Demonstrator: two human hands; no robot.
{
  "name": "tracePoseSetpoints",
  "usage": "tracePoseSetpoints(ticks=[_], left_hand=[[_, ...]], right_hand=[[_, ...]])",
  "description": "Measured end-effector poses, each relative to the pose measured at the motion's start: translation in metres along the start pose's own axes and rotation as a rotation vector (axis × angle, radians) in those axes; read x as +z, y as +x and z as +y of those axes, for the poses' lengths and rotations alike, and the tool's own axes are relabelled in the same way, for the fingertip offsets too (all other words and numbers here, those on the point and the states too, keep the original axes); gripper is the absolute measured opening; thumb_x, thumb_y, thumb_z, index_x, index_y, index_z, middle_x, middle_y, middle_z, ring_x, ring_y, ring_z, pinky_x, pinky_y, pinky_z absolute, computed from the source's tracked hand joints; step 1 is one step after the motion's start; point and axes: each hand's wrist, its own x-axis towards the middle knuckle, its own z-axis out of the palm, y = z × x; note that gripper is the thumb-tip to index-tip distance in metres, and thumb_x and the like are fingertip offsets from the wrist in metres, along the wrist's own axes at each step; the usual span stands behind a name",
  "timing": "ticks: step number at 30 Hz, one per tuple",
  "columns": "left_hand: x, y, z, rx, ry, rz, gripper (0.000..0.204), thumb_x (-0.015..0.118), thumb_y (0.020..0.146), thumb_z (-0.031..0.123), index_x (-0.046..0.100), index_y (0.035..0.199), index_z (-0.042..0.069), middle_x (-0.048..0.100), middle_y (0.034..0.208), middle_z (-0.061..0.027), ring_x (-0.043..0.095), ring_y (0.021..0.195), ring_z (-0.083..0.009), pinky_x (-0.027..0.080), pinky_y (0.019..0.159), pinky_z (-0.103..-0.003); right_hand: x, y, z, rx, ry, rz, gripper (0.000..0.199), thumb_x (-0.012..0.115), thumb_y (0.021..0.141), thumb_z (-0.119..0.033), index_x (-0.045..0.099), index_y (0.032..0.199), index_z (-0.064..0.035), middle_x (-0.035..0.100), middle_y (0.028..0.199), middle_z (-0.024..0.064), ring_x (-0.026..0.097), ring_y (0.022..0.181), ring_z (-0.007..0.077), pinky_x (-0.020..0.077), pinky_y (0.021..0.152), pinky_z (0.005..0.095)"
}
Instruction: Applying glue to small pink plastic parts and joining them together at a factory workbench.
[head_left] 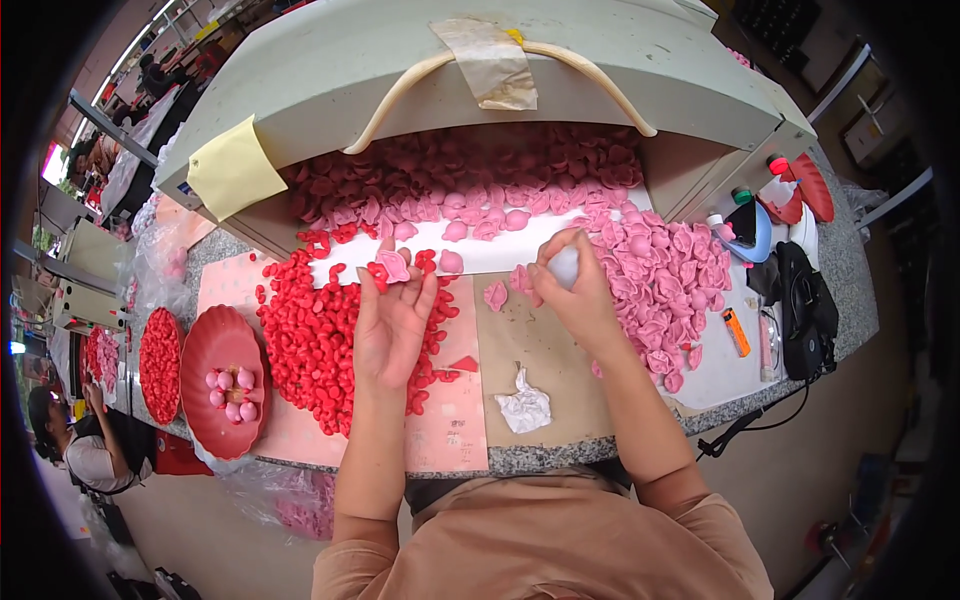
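My left hand (392, 325) is turned palm up over the red pieces, fingers curled. At its fingertips is a pink petal-shaped piece (393, 265), with small red bean-shaped pieces close around it. My right hand (575, 290) is closed around a pale, translucent, rounded thing (564, 267), mostly covered by the fingers. By its fingertips is a pink piece (522, 284); whether they touch it I cannot tell. Another pink piece (495, 295) lies beside that on the brown sheet. A heap of red bean-shaped pieces (315, 350) lies left, and a heap of pink petal-shaped pieces (650, 280) right.
A grey metal housing (350, 90) arches over more pink pieces. At left, a red scalloped tray (205, 425) holds several pink balls, beside a dish of red pieces (160, 365). Crumpled tissue (523, 405), an orange lighter-like object (737, 332) and a black bag (808, 310) lie nearby.
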Motion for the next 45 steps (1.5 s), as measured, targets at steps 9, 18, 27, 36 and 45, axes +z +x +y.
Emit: tracePoseSetpoints(ticks=[9, 18, 27, 36, 45], left_hand=[[-0.005, 0.003, 0.007, -0.007, -0.182, -0.012, 0.046, 0.050, 0.093, 0.030, 0.039, 0.129, 0.004, 0.050, 0.118, -0.0116, 0.051, 0.101, -0.0201, 0.043, 0.096, -0.039], [0.003, -0.002, 0.005, -0.053, -0.189, -0.060, 0.051, 0.046, 0.095, 0.027, 0.028, 0.137, 0.005, 0.047, 0.119, -0.0131, 0.051, 0.102, -0.0215, 0.044, 0.095, -0.036], [0.005, -0.003, -0.008, -0.099, -0.176, -0.069, 0.049, 0.046, 0.095, 0.029, 0.032, 0.134, 0.003, 0.048, 0.116, -0.0144, 0.052, 0.103, -0.0215, 0.048, 0.091, -0.036], [0.008, -0.003, 0.000, -0.085, -0.075, -0.022, 0.044, 0.046, 0.094, 0.034, 0.041, 0.124, 0.002, 0.052, 0.116, -0.0111, 0.054, 0.100, -0.0191, 0.048, 0.088, -0.033], [0.008, -0.013, -0.006, -0.099, 0.066, -0.171, 0.050, 0.042, 0.096, 0.033, 0.031, 0.137, 0.007, 0.050, 0.122, -0.0078, 0.050, 0.106, -0.0166, 0.045, 0.088, -0.036]], right_hand=[[-0.030, -0.003, -0.036, -0.166, -0.685, 0.149, 0.009, 0.066, 0.080, -0.006, 0.060, 0.083, -0.0002, 0.059, 0.079, 0.0009, 0.053, 0.070, 0.0074, 0.0437, 0.064, 0.0230], [-0.092, -0.073, -0.077, -0.115, -0.951, 0.104, 0.009, 0.066, 0.077, -0.004, 0.064, 0.086, -0.0008, 0.061, 0.081, 0.0052, 0.057, 0.077, 0.0134, 0.0444, 0.072, 0.0249], [-0.080, -0.079, -0.063, -0.267, -1.591, -0.373, 0.034, 0.066, 0.061, 0.000, 0.063, 0.094, -0.0068, 0.054, 0.107, 0.0055, 0.056, 0.096, 0.0250, 0.0471, 0.079, 0.0353], [-0.058, -0.058, -0.052, -0.278, -1.512, -0.560, 0.033, 0.070, 0.062, -0.007, 0.062, 0.094, -0.0095, 0.055, 0.102, 0.0048, 0.057, 0.094, 0.0238, 0.0477, 0.079, 0.0354], [-0.039, -0.058, -0.050, -0.301, -1.468, -0.736, 0.042, 0.068, 0.065, -0.009, 0.061, 0.106, -0.0154, 0.057, 0.099, 0.0018, 0.058, 0.090, 0.0232, 0.0487, 0.078, 0.0342]])
